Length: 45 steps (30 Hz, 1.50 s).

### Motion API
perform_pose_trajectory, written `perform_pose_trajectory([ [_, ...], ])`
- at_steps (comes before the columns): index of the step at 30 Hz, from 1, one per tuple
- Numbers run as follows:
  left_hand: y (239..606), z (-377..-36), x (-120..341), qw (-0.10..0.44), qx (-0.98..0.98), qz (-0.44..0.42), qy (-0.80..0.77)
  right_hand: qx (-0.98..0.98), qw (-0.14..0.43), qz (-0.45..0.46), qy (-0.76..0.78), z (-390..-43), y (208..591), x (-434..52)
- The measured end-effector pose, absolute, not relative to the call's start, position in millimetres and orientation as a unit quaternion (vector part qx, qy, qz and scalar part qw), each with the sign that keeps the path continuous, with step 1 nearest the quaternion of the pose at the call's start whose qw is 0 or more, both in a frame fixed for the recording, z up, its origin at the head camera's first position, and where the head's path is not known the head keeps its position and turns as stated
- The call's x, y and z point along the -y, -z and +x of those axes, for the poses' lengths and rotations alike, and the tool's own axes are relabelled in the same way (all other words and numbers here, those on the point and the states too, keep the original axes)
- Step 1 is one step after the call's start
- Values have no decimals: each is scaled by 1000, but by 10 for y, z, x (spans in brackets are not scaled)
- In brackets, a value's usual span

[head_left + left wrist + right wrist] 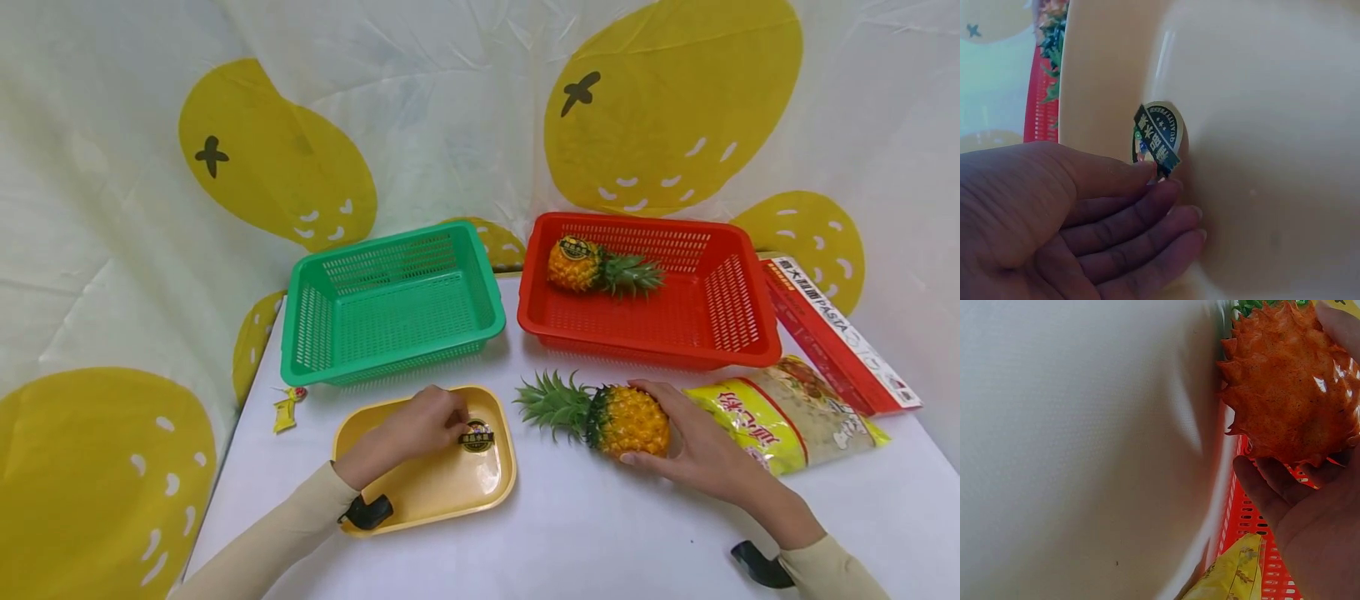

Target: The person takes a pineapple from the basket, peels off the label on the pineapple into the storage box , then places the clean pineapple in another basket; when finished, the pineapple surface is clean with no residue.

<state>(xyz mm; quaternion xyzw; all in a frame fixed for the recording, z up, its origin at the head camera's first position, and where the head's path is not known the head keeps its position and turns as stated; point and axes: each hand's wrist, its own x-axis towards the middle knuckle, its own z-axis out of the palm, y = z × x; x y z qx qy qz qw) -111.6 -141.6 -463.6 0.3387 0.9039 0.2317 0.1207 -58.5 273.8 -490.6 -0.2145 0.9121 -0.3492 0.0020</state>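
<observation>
I think the step here is lifting the sticker [477, 437]. It is in the tray [457, 492], and the left grip [429, 423] pinches its edge with thumb and finger. The right grip [697, 442] is curled round the pineapple [633, 421], which lies on its side just right of the tray. The next move, I guess, calls for a soft pull so the sticker does not fold, with the fruit held still.

The counter [577, 533] under the tray is white. Behind the tray is a green basket [397, 353]. Behind it to the right is a red basket [652, 350] holding a second pineapple [573, 271]. Right of the tray, past the fruit, lies a bag [810, 425]. A pale cloth [450, 125] with big yellow shapes [675, 108] hangs behind.
</observation>
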Motion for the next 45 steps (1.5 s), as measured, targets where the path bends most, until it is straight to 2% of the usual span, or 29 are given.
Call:
perform_pose_trajectory([
  [10, 4596, -1104, 1422, 107, -911, 348, -194, -912, 1, -210, 351, -570, 4902, -2742],
  [18, 4314, -1172, 1372, 127, -898, 333, -258, -913, 6, -210, 349, -583, 4906, -2748],
  [25, 4159, -1232, 1042, 83, -874, 381, -291, -912, 3, -212, 350, -583, 4900, -2752],
  [31, 4158, -1254, 745, 88, -833, 452, -306, -910, -3, -219, 353, -589, 4905, -2750],
  [45, 4235, -1315, 248, 111, -835, 488, -229, -906, 1, -215, 365, -590, 4946, -2758],
])
